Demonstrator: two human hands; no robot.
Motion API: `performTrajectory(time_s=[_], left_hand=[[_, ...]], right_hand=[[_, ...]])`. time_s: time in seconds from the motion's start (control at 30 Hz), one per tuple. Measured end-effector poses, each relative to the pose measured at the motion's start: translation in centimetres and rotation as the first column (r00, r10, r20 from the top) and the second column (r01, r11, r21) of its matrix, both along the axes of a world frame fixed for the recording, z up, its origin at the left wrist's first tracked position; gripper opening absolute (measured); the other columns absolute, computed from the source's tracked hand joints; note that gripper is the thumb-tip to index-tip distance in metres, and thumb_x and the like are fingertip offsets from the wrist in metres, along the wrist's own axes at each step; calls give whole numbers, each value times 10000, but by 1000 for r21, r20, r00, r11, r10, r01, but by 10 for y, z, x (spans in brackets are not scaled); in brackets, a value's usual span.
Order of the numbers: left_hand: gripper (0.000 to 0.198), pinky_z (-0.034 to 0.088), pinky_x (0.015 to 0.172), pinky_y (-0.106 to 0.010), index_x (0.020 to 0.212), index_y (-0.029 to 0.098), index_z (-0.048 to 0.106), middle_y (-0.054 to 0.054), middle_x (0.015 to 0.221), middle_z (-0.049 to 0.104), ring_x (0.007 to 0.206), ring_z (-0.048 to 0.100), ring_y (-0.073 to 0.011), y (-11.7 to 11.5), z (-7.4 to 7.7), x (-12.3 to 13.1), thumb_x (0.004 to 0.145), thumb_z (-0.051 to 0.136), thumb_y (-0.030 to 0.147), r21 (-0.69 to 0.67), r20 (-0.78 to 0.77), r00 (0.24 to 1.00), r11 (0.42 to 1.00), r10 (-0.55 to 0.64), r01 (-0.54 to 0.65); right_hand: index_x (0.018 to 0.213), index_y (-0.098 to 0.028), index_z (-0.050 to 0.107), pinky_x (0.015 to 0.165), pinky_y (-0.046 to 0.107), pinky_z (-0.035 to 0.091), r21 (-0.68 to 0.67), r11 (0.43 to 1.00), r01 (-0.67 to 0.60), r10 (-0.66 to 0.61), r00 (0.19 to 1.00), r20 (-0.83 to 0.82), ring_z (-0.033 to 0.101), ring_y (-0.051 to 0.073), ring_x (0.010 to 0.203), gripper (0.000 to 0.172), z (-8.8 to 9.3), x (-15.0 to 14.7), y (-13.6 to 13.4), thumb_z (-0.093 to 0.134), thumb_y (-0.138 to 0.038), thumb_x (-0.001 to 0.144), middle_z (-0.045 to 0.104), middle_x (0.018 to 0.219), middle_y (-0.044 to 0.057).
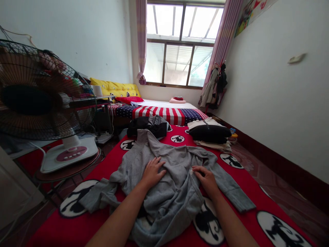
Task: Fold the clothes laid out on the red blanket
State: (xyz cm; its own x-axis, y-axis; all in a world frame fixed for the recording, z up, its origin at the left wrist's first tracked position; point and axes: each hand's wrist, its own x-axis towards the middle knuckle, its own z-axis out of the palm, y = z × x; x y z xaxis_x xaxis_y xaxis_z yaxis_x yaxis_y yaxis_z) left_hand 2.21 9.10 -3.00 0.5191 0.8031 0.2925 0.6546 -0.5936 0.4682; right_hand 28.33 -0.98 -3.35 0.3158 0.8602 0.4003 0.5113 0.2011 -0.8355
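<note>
A grey long-sleeved top (169, 164) lies spread and wrinkled on a red cover with round black-and-white cat patches (177, 138). One sleeve stretches out to the right; the other is bunched at the left. My left hand (153, 172) rests flat on the middle of the top, fingers apart. Farther right, my right hand (205, 179) pinches the fabric near the garment's side edge, where a small pale tag-like spot shows. Part of the cloth under both palms is hidden.
Beyond the top are dark clothes (149, 126) at left and a folded stack (209, 132) at right. A standing fan (38, 96) sits on a round stool (69, 169) to the left. Behind is a bed with a striped, starred cover (159, 114); clothes hang on a rack (216, 84).
</note>
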Motion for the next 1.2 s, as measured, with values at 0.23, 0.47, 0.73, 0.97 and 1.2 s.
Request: performTrajectory(time_s=[0.23, 0.47, 0.73, 0.97, 1.2], left_hand=[[443, 218, 1127, -455, 1254, 256, 566, -67, 1448, 413, 1353, 330, -266, -2, 2, 0, 826, 568, 370, -3, -13, 1000, 1000, 0, 0], [448, 219, 1125, -452, 1263, 258, 560, -65, 1452, 409, 1358, 322, -262, -2, 3, 0, 831, 559, 378, -1, -22, 1000, 1000, 3, -3], [446, 223, 1124, -454, 1256, 251, 567, -71, 1449, 412, 1354, 328, -268, -3, 4, 0, 825, 570, 368, -3, -15, 1000, 1000, 3, -3], [449, 224, 1125, -450, 1261, 247, 565, -74, 1451, 410, 1354, 329, -266, -2, 2, -1, 828, 568, 367, 8, -22, 1000, 1000, -1, 1], [448, 225, 1124, -457, 1262, 246, 564, -78, 1450, 410, 1355, 328, -268, -2, 2, 0, 832, 566, 370, 7, -23, 1000, 1000, -1, 2]], right_hand=[[765, -224, 701, 939, 404, 433, -6, 1000, -4, 4, 1000, 2, 626, 247, 977, 143, 0, 0, 0, 597, -316, 734, 704, 1000, 64], [769, -218, 696, 943, 404, 426, -6, 1000, -6, 6, 1000, 4, 624, 245, 979, 145, 0, 0, 0, 587, -310, 741, 701, 1003, 65], [771, -215, 698, 941, 407, 430, -10, 1000, -7, 7, 1000, -3, 621, 249, 983, 146, 1, 0, -1, 591, -310, 741, 699, 1012, 72], [777, -214, 693, 944, 396, 422, -23, 1000, -12, 12, 1000, 4, 616, 240, 988, 149, -3, 3, 1, 578, -299, 737, 696, 1016, 66], [786, -219, 692, 942, 390, 421, -18, 1000, -14, 14, 1000, 8, 616, 239, 989, 148, -3, 2, 1, 577, -302, 745, 695, 1016, 63]])
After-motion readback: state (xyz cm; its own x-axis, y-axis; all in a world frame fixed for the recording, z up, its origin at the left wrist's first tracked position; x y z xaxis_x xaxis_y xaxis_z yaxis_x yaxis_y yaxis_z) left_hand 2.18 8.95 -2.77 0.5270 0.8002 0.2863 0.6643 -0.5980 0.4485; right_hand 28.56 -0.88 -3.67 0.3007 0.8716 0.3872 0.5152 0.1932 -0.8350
